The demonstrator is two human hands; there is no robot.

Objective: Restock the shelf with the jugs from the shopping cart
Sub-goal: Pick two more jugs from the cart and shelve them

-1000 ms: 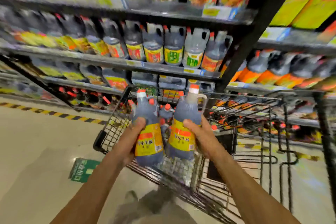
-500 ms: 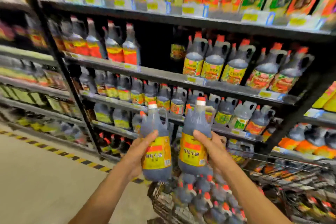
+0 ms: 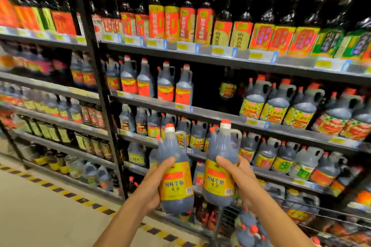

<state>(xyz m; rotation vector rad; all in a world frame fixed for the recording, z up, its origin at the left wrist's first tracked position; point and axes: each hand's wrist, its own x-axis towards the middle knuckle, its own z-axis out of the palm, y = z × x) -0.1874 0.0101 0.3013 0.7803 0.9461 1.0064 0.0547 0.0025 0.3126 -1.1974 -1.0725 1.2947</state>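
Stocked shelves (image 3: 220, 115) behind two dark, yellow-labelled jugs (image 3: 176, 184) (red-topped white caps (image 3: 225, 124))

The left jug (image 3: 176, 184) and right jug (image 3: 218, 180) have yellow labels reading 鲜味生抽. Gold labels (image 3: 221, 36) on the top shelf (image 3: 204, 55) begin 山西.

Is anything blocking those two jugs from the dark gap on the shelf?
Nothing visible does: open air lies between the left jug, the right jug and the gap. One bottle stands deep inside it.
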